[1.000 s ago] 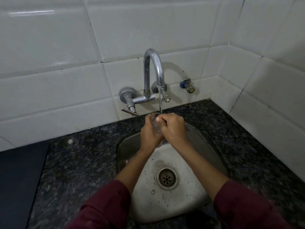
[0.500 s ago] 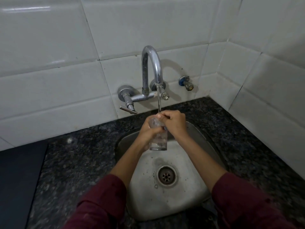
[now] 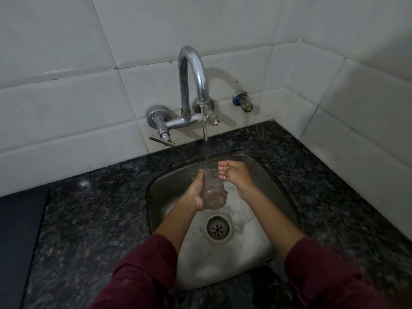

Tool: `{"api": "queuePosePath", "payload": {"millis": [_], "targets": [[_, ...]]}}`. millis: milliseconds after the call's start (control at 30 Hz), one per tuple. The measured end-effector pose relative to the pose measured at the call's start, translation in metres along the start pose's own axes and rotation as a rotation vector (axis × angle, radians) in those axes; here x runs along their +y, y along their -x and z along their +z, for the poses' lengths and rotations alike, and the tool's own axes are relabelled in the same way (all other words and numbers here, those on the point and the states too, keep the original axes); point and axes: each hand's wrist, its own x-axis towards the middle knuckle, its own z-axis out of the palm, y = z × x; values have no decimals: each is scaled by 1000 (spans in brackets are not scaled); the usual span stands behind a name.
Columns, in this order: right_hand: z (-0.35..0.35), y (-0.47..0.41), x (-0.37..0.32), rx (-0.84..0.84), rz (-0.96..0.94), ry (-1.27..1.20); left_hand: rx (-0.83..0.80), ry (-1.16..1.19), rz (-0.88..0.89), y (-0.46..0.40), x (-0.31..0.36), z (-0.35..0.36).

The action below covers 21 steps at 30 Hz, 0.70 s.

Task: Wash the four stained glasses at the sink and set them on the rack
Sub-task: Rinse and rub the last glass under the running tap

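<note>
— Where is the glass?

— Your left hand (image 3: 197, 192) grips the glass (image 3: 213, 189) around its side, holding it over the sink (image 3: 276, 184), mouth up under the stream from the tap (image 3: 192, 70).

— And your other hand?

— Your right hand (image 3: 234, 175) sits just beside the glass's rim, fingers (image 3: 223, 169) loosely curled toward it, holding nothing. The drain (image 3: 218, 227) lies below both hands; dark speckled worktop (image 3: 93, 219) surrounds the sink.

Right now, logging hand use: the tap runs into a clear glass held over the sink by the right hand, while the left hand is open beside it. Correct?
Not quite. In the head view the left hand grips the clear glass, and the right hand is open beside it. The tap does run over the sink.
</note>
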Motion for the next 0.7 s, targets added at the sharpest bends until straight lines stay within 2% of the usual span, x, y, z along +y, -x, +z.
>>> {"api": "queuePosePath", "payload": {"millis": [100, 233, 300, 400, 467, 533, 700], "targets": [[-1, 2, 9, -13, 74, 89, 44, 71, 25, 1, 5, 8], [2, 14, 9, -230, 214, 30, 90, 45, 72, 2, 16, 11], [2, 14, 11, -354, 191, 33, 86, 49, 117, -1, 22, 5], [5, 12, 15, -471, 93, 117, 88, 57, 328, -13, 27, -9], [9, 10, 18, -479, 34, 139, 59, 8, 480, -14, 25, -14], [15, 11, 20, -434, 5, 107, 27, -91, 559, -3, 21, -15], [21, 9, 27, -311, -108, 68, 38, -216, 606, 15, 23, -19]]}}
